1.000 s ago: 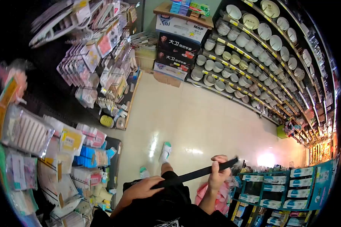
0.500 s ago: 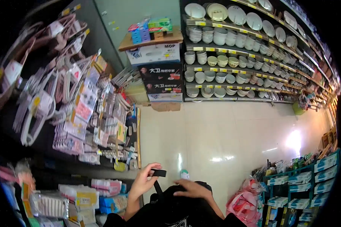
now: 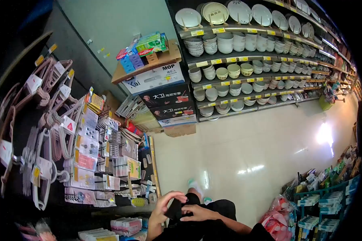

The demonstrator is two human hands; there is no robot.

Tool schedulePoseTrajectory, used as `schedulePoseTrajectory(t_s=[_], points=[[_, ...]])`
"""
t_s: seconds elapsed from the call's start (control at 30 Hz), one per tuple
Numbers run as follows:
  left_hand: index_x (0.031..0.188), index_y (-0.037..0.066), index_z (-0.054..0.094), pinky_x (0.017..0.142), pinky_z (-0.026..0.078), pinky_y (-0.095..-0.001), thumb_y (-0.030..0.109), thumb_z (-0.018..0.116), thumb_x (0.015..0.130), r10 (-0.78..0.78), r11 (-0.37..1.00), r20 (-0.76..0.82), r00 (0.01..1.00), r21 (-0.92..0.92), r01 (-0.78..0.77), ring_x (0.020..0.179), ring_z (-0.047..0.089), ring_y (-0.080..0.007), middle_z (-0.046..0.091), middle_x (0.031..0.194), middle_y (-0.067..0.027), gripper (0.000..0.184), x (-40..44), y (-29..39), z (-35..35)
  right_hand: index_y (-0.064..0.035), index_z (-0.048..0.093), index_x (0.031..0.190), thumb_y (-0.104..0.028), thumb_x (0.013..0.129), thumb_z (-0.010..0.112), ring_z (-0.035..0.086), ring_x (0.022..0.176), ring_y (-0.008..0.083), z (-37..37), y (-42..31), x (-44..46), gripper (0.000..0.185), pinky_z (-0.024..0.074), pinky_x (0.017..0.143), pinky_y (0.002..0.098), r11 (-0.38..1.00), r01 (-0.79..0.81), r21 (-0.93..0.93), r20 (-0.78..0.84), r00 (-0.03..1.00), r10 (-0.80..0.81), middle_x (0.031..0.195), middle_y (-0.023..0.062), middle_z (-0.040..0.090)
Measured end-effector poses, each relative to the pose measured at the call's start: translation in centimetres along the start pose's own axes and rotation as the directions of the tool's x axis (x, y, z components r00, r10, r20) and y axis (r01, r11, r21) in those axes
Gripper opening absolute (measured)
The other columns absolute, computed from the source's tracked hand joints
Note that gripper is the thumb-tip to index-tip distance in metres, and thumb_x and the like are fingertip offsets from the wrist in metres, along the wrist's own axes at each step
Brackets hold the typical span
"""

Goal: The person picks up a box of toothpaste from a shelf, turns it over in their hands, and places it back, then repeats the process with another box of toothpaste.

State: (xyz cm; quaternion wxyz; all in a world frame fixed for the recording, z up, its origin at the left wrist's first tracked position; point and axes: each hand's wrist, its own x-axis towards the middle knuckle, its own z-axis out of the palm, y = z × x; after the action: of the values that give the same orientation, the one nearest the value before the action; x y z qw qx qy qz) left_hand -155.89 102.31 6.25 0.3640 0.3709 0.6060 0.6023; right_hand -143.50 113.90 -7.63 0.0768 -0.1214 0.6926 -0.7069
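My left hand (image 3: pixel 163 205) is curved around a black strap (image 3: pixel 174 209), low in the middle of the head view in front of my dark clothing. Its fingers arch over the top of the strap. My right hand (image 3: pixel 200 213) comes in from the right, its fingers bent and meeting the strap's right side. Where the strap runs below the hands it blends into the black cloth. Under the hands my legs and one light shoe (image 3: pixel 195 185) show.
Hangers (image 3: pixel 44 172) and small packaged goods (image 3: pixel 86 148) hang on the left. Mop boxes (image 3: pixel 169 100) with toothpaste cartons (image 3: pixel 149 42) on top stand ahead. Bowls (image 3: pixel 225 43) and plates fill the shelves behind. At lower right are a pink bagged item (image 3: pixel 275 221) and a teal rack (image 3: pixel 330 193).
My right hand has moved from lying spread over my lap to the strap beside my left hand. The view has turned and tilted, and one foot has moved forward.
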Motion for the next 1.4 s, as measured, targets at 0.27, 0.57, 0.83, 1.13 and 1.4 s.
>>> schedulePoseTrajectory(t_s=[0.27, 0.57, 0.83, 1.13, 1.4], points=[[0.126, -0.004, 0.043, 0.087, 0.044, -0.0367, 0.069, 0.048, 0.078, -0.118, 0.989, 0.35, 0.929, 0.128, 0.078, 0.092, 0.06, -0.0211, 0.059, 0.106, -0.0142, 0.088, 10.5, -1.2, -3.8, 0.0011, 0.05, 0.114, -0.021, 0.088, 0.062, 0.05, 0.099, 0.0105, -9.6, 2.1, 3.4, 0.037, 0.0404, 0.085, 0.0253, 0.695, 0.082, 0.714, -0.097, 0.995, -0.018, 0.111, 0.0044, 0.053], [0.124, -0.001, 0.044, 0.093, 0.042, -0.0372, 0.05, 0.064, 0.079, -0.149, 0.791, 0.272, 0.951, 0.609, -0.051, 0.11, 0.052, -0.0344, 0.053, 0.119, -0.0206, 0.071, 22.7, -4.2, -8.8, -0.0084, 0.054, 0.101, -0.028, 0.087, 0.053, 0.052, 0.077, 0.0189, -26.6, 3.9, 7.8, 0.024, 0.0427, 0.073, 0.0332, 0.017, 0.635, 0.772, -0.55, 0.655, 0.518, 0.08, 0.0062, 0.055], [0.128, -0.005, 0.04, 0.097, 0.039, -0.0382, 0.056, 0.052, 0.085, -0.416, 0.773, 0.433, 0.8, 0.632, 0.06, 0.116, 0.048, -0.0359, 0.049, 0.125, -0.0244, 0.075, 27.4, -10.6, -9.4, -0.0016, 0.032, 0.132, -0.03, 0.086, 0.054, 0.044, 0.113, 0.0232, -31.8, -2.3, 17.2, 0.058, 0.0358, 0.095, 0.0373, 0.85, 0.403, 0.339, -0.931, 0.012, 0.365, 0.129, 0.0116, 0.043], [0.119, -0.003, 0.046, 0.088, 0.043, -0.0415, 0.043, 0.054, 0.088, -0.385, 0.804, 0.329, 0.862, 0.578, 0.139, 0.104, 0.054, -0.0372, 0.055, 0.111, -0.0255, 0.056, 34.4, -10.9, -12.6, -0.0047, 0.026, 0.139, -0.01, 0.083, 0.062, 0.046, 0.113, 0.0241, -36.5, -2.9, 23.5, 0.067, 0.036, 0.097, 0.0372, 0.959, 0.267, 0.094, -0.816, 0.573, -0.079, 0.121, 0.0146, 0.048], [0.116, -0.002, 0.049, 0.084, 0.047, -0.0396, 0.034, 0.06, 0.086, -0.251, 0.824, 0.109, 0.962, 0.546, 0.153, 0.098, 0.057, -0.0393, 0.058, 0.106, -0.0246, 0.048, 42.8, -10.1, -18.2, -0.0036, 0.04, 0.125, -0.009, 0.088, 0.057, 0.049, 0.092, 0.0131, -46.8, -1.7, 24.9, 0.042, 0.0418, 0.082, 0.028, 0.952, 0.083, 0.294, -0.863, 0.45, 0.227, 0.1, 0.0049, 0.05]])
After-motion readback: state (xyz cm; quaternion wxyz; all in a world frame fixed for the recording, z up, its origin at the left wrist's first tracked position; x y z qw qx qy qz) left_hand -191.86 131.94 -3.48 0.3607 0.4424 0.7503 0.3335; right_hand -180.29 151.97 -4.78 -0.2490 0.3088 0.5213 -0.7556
